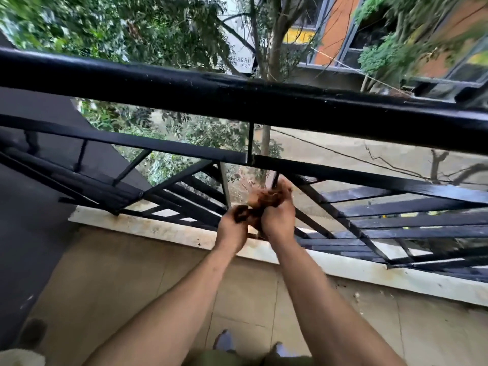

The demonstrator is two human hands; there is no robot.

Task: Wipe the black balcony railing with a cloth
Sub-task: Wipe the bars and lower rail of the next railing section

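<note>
We look down over the black railing (237,101) of a balcony, its thick top bar crossing the whole view and slanted slats filling the lower part. Both arms reach forward to the lower bars. The cloth (266,199) (brown and blurred) is bunched between the two hands, low on the railing just below the middle rail. The left hand (232,229) has its grip curled round one dark end of it. The right hand (278,219) has its grip closed round the bulk, beside a thin upright bar. Whether the cloth touches that bar we cannot tell. Under the railing runs a pale stained ledge (158,229), then the tiled floor (132,286). Beyond the bars stand trees (158,27) and an orange building (335,25).
</note>
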